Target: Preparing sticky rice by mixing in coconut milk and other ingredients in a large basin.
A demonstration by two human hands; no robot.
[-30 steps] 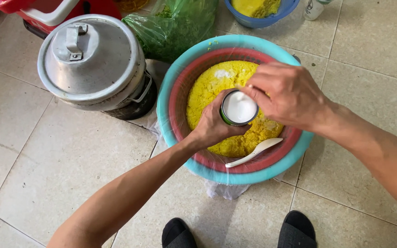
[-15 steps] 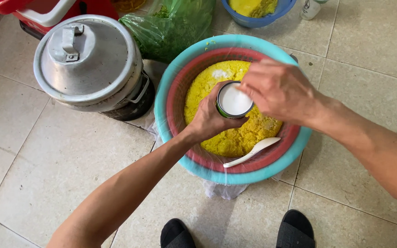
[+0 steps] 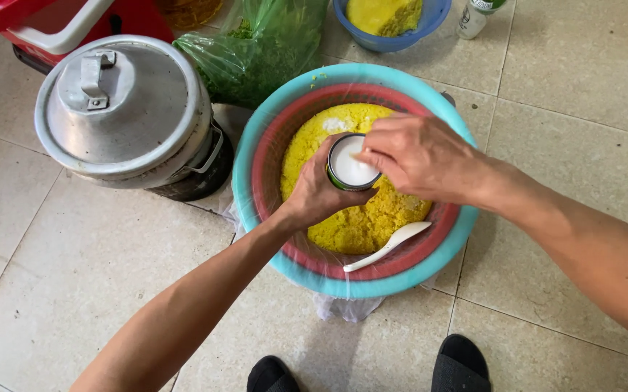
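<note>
My left hand [image 3: 319,190] grips a small round tin [image 3: 351,164] filled with a white powder, held above yellow rice [image 3: 357,218]. My right hand [image 3: 415,156] rests its fingertips on the tin's right rim, partly covering it. The rice lies in a red basket [image 3: 270,145] that sits inside a turquoise basin [image 3: 256,123]. A white spoon [image 3: 390,245] leans on the basket's near edge, its bowl on the rice.
A metal pot with a lid [image 3: 121,112] stands to the left on the tiled floor [image 3: 59,276]. Behind are a bag of green leaves [image 3: 263,43], a blue bowl of yellow food [image 3: 390,18], a small bottle [image 3: 473,16] and a red box [image 3: 52,22]. My feet [image 3: 459,363] are below.
Both hands and the tin have shifted slightly left and back over the rice. My right hand has closed further over the tin's rim.
</note>
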